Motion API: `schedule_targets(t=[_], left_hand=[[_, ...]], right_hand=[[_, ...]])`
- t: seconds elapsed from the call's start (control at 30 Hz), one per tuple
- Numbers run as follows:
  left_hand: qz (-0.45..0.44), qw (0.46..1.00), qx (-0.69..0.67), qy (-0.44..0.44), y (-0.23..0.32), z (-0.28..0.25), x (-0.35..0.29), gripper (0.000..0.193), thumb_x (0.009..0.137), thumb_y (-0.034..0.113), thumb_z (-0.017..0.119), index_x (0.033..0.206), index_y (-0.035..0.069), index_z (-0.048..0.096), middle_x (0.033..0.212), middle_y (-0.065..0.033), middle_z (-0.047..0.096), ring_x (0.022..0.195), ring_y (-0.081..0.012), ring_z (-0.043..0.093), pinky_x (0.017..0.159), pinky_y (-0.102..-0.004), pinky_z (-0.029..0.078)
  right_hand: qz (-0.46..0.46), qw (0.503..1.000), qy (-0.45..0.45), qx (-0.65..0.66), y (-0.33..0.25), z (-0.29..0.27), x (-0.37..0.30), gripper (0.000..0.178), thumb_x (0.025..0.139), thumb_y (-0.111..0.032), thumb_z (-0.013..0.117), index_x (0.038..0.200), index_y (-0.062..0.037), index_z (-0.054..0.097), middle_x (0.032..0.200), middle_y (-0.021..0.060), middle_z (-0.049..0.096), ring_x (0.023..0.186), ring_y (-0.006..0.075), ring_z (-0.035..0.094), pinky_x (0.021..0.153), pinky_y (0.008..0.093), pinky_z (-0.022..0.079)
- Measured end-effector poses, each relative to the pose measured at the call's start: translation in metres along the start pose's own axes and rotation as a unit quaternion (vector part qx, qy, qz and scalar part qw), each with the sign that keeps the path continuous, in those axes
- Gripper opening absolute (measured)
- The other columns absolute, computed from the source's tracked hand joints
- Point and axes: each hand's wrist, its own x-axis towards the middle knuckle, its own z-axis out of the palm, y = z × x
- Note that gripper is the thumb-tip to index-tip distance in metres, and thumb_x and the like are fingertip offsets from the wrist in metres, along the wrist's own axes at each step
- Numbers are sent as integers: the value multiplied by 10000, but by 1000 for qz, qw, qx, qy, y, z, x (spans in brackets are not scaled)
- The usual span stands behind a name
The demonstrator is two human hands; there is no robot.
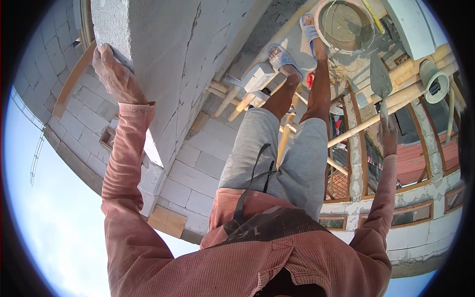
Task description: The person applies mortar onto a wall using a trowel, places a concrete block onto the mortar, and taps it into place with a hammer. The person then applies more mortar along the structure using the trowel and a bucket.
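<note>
My left hand [118, 76] is at the upper left with its fingers curled against the edge of a pale grey block wall [111, 22]. A dark grey strip shows between the palm and the block; I cannot make out what it is. Off to the right, my right hand [389, 134] is closed around the handle of a pointed trowel [380, 78]. The trowel's blade is smeared with grey mortar and points away from me. Beyond my feet stands a round bucket [345, 24] holding wet grey mortar, its rim crusted.
Bamboo poles [403, 91] run under and beside my sandalled feet [283, 58]. A white block [258, 76] lies near them. At the right, a pale pail [434, 81] sits by the poles, above wooden window frames [365, 158]. A block wall [185, 175] stretches behind.
</note>
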Motion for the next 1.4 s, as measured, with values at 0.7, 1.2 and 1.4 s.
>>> schedule_targets(t=[0.7,1.2,1.4], left_hand=[[-76,978,-188,-43,-8,-30,-6,747,986,600,381,1438,6,408,1306,-240,539,1213,-393,521,1043,-445,379],[-68,984,-162,-35,-6,-31,-2,714,1003,554,388,1416,-27,412,1234,-251,565,1147,-405,549,1000,-464,394],[-86,981,-164,-53,-6,-35,-7,718,1002,561,379,1419,-23,412,1251,-257,558,1171,-408,541,1015,-464,389]], right_hand=[[198,664,-350,631,-363,411,-274,290,956,-281,644,1094,-118,449,891,33,466,686,133,545,551,334,488],[46,693,-284,661,-419,318,-210,240,994,-232,559,1091,-106,379,856,36,451,657,132,521,527,313,463],[-19,691,-277,667,-421,301,-200,249,987,-250,580,1084,-105,403,859,35,461,667,130,526,535,311,462]])
